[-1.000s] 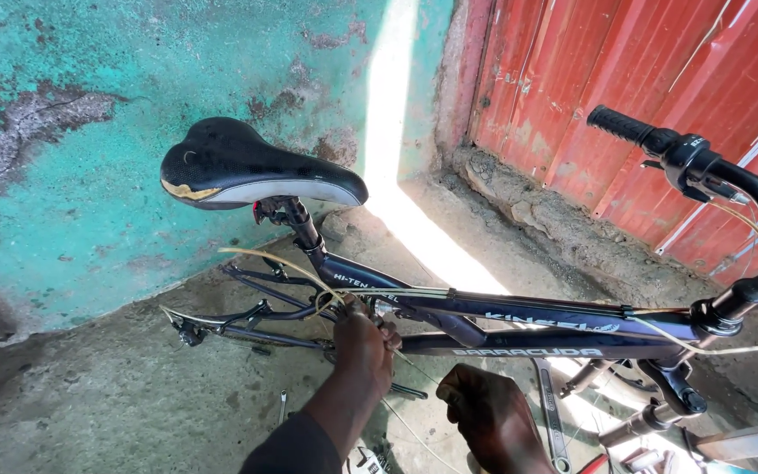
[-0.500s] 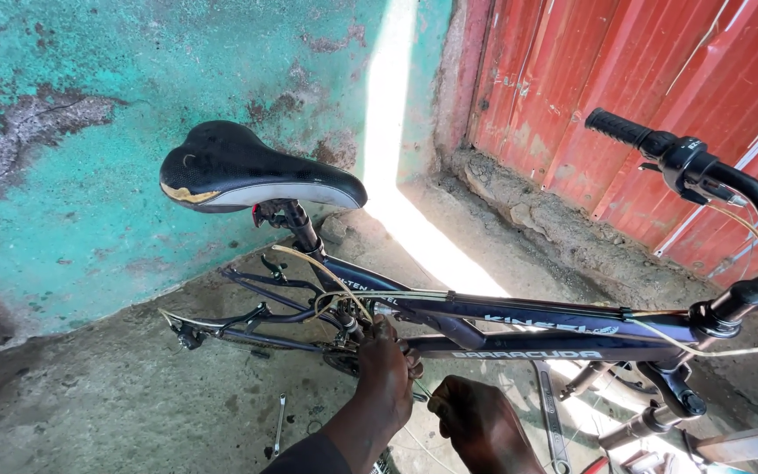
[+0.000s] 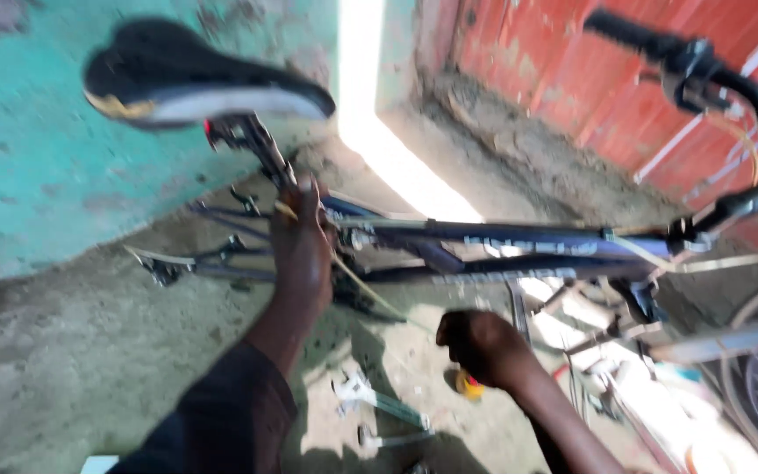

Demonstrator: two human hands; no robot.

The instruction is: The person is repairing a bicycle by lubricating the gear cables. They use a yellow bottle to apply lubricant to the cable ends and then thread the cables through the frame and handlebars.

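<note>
Head view: left hand (image 3: 302, 254) fingers wrapped around dark blue metal bicycle frame (image 3: 519, 239) under black padded saddle (image 3: 195, 83); right hand (image 3: 482, 347) fingers curled, pinching small yellow-red tool (image 3: 467, 384).

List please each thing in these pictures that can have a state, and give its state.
Dark blue metal bicycle frame: upright, no rear wheel in view.
Black padded saddle: mounted on its post, blurred.
Black rubber handlebar grip: on the bar, nobody holds it.
Left hand: on the frame below the seat post.
Right hand: closed, low under the frame; whether it holds something cannot be told.
Metal tools: lying on the ground.
</note>
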